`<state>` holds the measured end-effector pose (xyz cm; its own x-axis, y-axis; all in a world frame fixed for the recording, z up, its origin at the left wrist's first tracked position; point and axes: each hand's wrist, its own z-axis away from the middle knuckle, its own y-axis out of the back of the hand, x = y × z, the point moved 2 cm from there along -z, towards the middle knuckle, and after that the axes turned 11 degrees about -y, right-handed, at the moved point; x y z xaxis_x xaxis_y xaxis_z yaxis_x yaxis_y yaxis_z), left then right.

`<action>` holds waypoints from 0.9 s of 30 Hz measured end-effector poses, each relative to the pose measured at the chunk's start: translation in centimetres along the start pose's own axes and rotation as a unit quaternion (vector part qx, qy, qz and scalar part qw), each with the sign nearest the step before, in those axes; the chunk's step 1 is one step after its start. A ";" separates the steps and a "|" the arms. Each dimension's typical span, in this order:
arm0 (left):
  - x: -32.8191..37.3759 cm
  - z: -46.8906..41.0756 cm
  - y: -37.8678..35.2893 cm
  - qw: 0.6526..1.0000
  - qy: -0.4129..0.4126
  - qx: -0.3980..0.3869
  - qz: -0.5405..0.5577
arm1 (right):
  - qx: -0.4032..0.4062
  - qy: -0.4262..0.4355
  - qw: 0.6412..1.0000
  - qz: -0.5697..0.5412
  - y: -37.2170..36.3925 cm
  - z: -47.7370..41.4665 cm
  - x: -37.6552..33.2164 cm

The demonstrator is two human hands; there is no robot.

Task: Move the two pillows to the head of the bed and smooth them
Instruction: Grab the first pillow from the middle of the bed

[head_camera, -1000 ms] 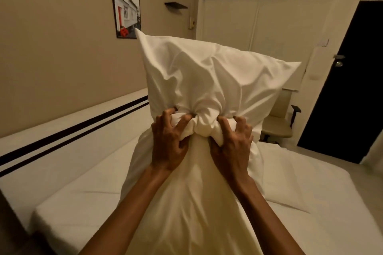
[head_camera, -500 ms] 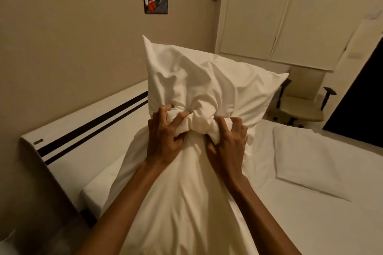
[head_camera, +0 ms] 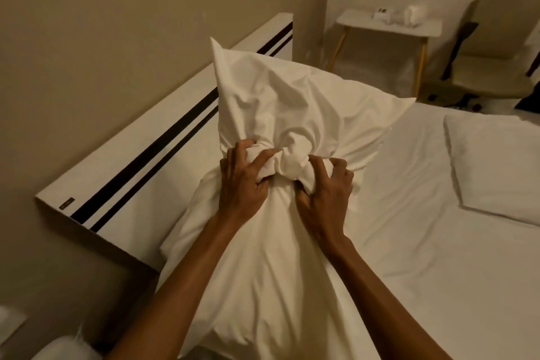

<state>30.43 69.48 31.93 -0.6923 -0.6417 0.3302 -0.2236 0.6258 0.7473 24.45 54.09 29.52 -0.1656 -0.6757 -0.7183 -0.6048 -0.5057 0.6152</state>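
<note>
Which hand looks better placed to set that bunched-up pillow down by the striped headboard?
Probably the left hand. It grips the pillow on the side nearest the headboard, so it could lead it there. The right hand clutches the same bunch on the side toward the second pillow.

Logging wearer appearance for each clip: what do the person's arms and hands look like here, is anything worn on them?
Both forearms are bare right to the bottom edge of the picture: no sleeves or cuffs show. The left hand and right hand have no gloves, and no rings, watch or bracelets can be seen on the fingers or wrists. No markings, straps or cables show on either arm. The light is dim and warm, so fine details could be missed.
</note>
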 end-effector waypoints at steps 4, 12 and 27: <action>-6.3 -1.2 -2.3 0.999 0.014 -0.032 0.016 | -0.013 -0.025 0.999 0.027 -5.9 -1.8 -0.4; -22.0 -4.7 -10.7 0.996 -0.001 -0.082 0.040 | 0.004 -0.092 0.993 0.068 -21.5 -6.8 1.2; -49.3 10.8 -36.6 0.966 0.130 -0.224 -0.018 | -0.171 -0.115 0.957 0.203 -57.1 -6.7 18.6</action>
<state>65.32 83.04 -17.93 -0.4801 -0.7861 0.3893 0.1160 0.3830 0.9164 61.12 66.76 -16.80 -0.5229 -0.7382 -0.4261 -0.1705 -0.3991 0.9009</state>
